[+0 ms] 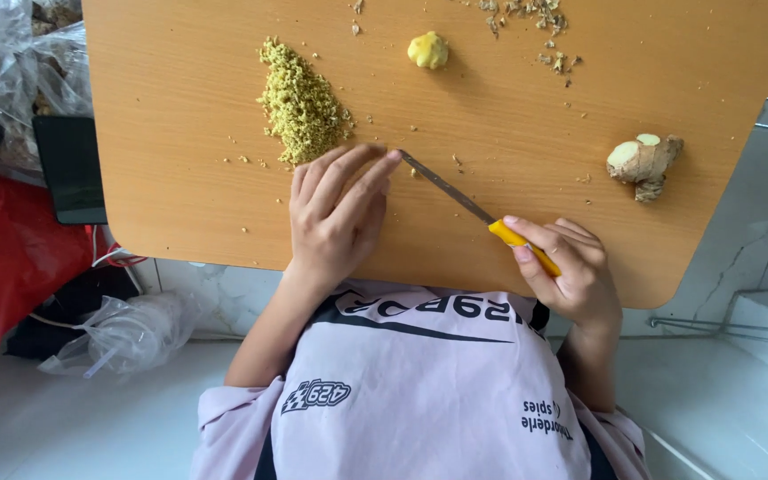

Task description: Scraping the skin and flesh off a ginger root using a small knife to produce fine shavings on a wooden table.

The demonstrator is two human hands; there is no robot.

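Fingers of left hand lay flat and together on the board, tips just below the minced pile, holding nothing; index tip touched the knife point. Blade ran diagonally down-right to the yellow handle, gripped closed in the right hand. Peeled chunk sat well above the blade. Ginger root lay apart, upper right of that hand.
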